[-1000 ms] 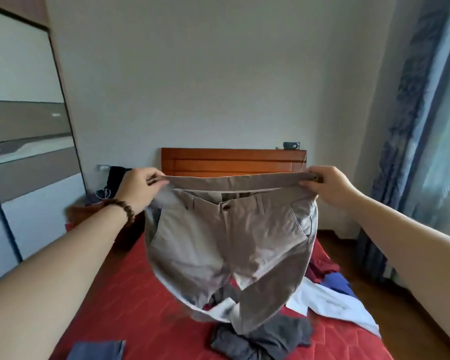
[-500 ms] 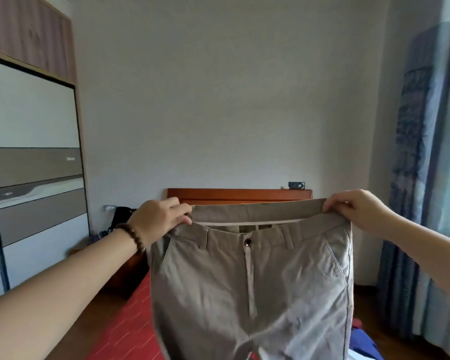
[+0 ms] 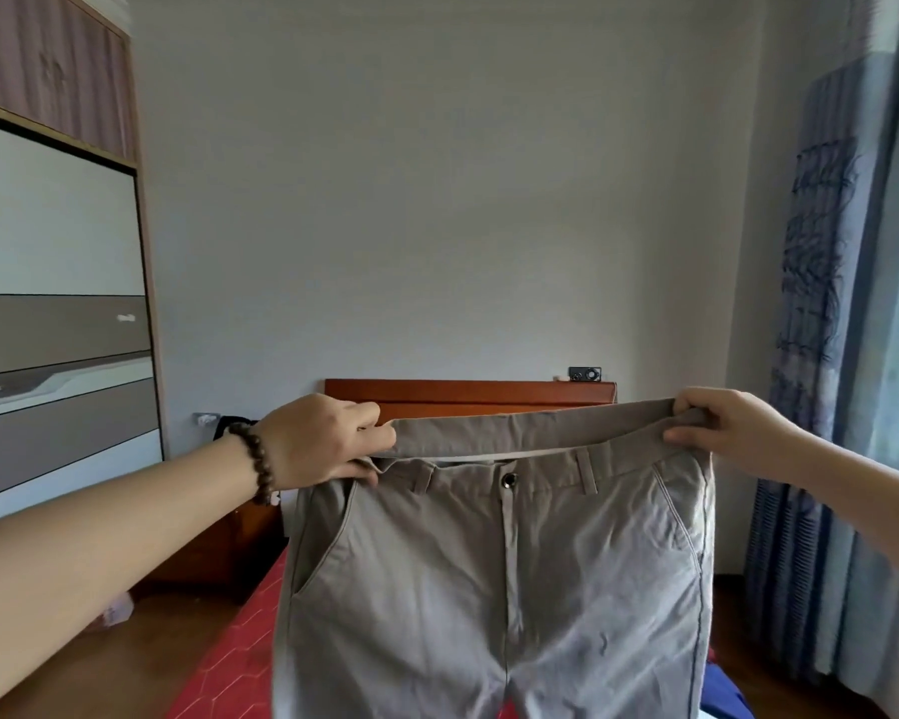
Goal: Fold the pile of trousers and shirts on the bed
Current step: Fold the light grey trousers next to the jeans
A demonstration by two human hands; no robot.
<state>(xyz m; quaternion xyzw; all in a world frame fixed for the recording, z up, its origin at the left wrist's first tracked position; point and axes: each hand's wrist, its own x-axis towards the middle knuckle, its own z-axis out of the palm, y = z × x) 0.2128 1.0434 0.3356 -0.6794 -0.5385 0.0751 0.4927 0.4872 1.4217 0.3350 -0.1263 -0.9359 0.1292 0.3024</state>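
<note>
Trousers [image 3: 494, 573]: khaki, held up in the air above the bed [image 3: 240, 661], front facing the camera, waistband stretched level between both hands. Button and fly run down the middle; a slant pocket lies at each side.

Left hand [image 3: 317, 441]: clamped on the waistband's left end, thumb under and fingers curled over the top. A bead bracelet [image 3: 258, 467] sits on that wrist.

Right hand [image 3: 733, 425]: clamped on the waistband's right end, fingers curled over the rear edge, thumb at the front.

Step in hand, as judged: shaking out and squaring the trousers before the first fold. To do it well:
- keep the waistband taut and level, so the legs hang straight;
- bring the two ends together so one leg lies on the other, seams matched, fly on the outer crease;
- lower the trousers flat onto the bed before folding across the length.

Hidden or unclear:
- the legs run below the frame edge, so their hang and any twist cannot be told;
- the rest of the pile is screened by the trousers, save a blue scrap [image 3: 722, 692] at their lower right;
- behind the trousers the headboard [image 3: 468, 394] carries a small dark device [image 3: 585, 374] that cannot be identified;
- left of the trousers stands a wardrobe [image 3: 58, 329], right of them a curtain [image 3: 831, 407].
</note>
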